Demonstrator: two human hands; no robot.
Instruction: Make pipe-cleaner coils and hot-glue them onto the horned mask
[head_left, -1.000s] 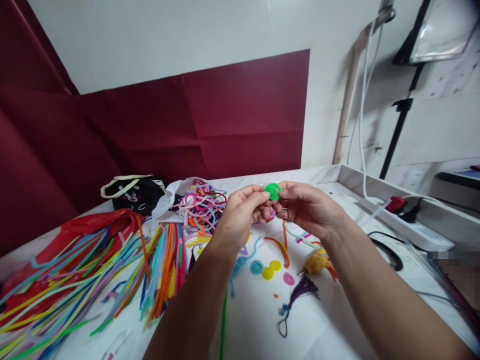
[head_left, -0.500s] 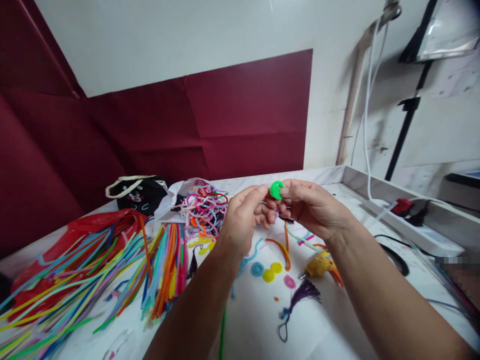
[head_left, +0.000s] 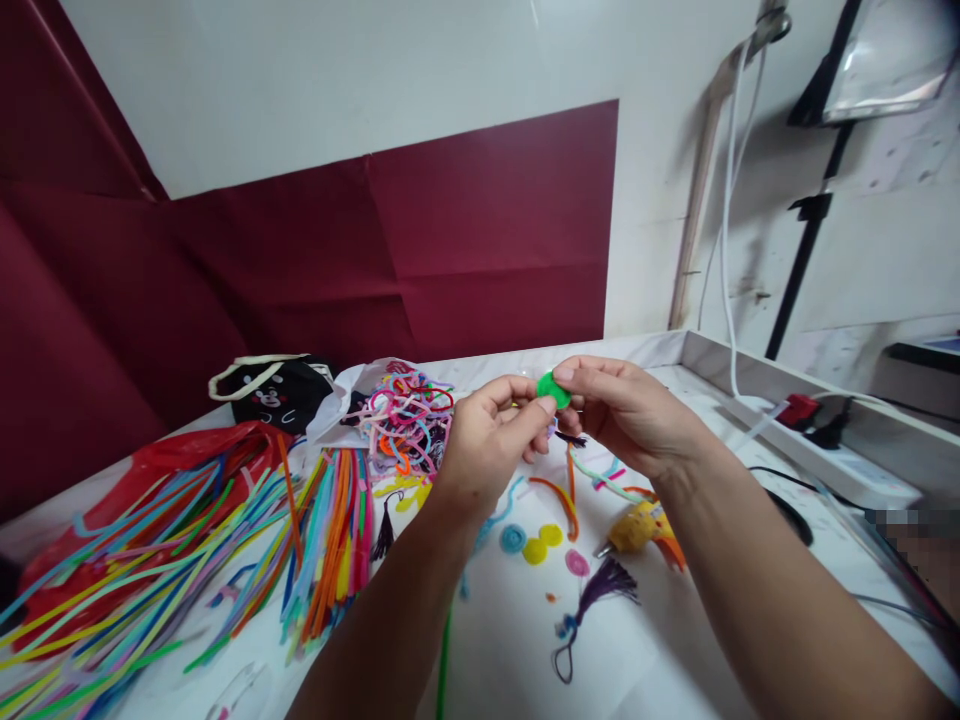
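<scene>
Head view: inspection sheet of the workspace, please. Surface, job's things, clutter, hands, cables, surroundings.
Surface: white table, raised ledge along its right side.
Job's things: green coil, pinched from both sides above the table.
Clutter: straight pipe cleaners fanned over a red bag; bent pipe cleaners in a tangle; black pouch; small flat coils; purple tassel; yellow tool.
Grippers: left hand and right hand both closed on the green coil by the fingertips.
Cables: white cable runs down the wall to a power strip; black cable on the table.
Surroundings: maroon backdrop, black stand.
</scene>
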